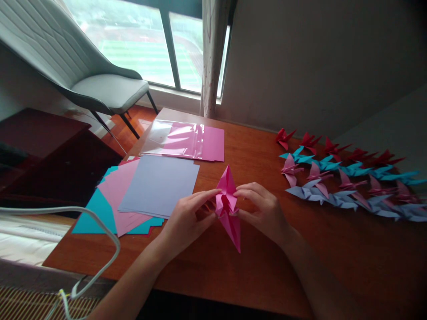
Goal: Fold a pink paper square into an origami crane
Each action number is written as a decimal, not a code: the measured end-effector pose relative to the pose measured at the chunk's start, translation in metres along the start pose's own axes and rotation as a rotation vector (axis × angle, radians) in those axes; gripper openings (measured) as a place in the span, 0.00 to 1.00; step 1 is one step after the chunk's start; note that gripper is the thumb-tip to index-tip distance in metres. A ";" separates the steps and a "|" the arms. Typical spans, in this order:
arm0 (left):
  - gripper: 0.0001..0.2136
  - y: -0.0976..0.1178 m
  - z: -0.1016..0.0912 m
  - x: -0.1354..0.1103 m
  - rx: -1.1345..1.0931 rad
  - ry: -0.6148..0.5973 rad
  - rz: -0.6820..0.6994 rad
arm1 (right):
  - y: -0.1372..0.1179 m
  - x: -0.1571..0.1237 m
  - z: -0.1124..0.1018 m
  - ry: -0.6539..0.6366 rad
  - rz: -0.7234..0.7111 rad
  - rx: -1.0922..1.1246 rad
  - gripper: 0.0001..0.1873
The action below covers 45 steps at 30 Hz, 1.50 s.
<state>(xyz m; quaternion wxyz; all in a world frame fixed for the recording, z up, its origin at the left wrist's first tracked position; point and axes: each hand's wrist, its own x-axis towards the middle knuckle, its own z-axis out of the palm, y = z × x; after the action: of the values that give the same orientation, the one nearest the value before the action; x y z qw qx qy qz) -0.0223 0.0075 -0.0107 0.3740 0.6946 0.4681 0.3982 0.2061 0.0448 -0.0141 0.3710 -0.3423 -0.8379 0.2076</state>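
A bright pink folded paper piece (231,224), shaped like an origami crane, is held up above the wooden table in the middle of the view. One long point aims away from me and another toward me, with an opened fold between them. My left hand (196,211) pinches its left side between thumb and fingers. On the opposite side, my right hand (258,209) grips the paper the same way. The fingertips partly cover the middle folds.
Blue-grey paper sheets (163,182) lie over pink (125,178) and turquoise sheets (100,215) at left. Behind them is a clear plastic packet (183,140) with pink paper. Rows of finished cranes (353,169) stand at right. A white cable (106,231) loops at the table's left edge.
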 end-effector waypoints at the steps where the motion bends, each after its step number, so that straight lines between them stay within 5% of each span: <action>1: 0.19 0.000 0.000 0.000 0.001 -0.002 0.002 | 0.000 0.000 0.000 0.001 -0.002 0.001 0.13; 24: 0.13 0.003 -0.002 0.001 0.035 0.017 0.080 | -0.003 0.001 0.001 0.005 0.096 0.097 0.01; 39: 0.12 0.005 -0.002 0.000 -0.014 -0.009 -0.003 | -0.005 0.002 0.005 -0.063 0.200 0.241 0.04; 45: 0.19 0.008 -0.002 0.002 -0.050 -0.010 -0.012 | -0.004 0.003 0.003 -0.058 0.239 0.284 0.06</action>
<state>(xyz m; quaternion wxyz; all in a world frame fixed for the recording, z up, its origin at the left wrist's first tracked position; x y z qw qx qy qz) -0.0214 0.0074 -0.0024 0.3958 0.6842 0.4604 0.4040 0.2005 0.0441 -0.0128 0.3641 -0.3775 -0.7638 0.3762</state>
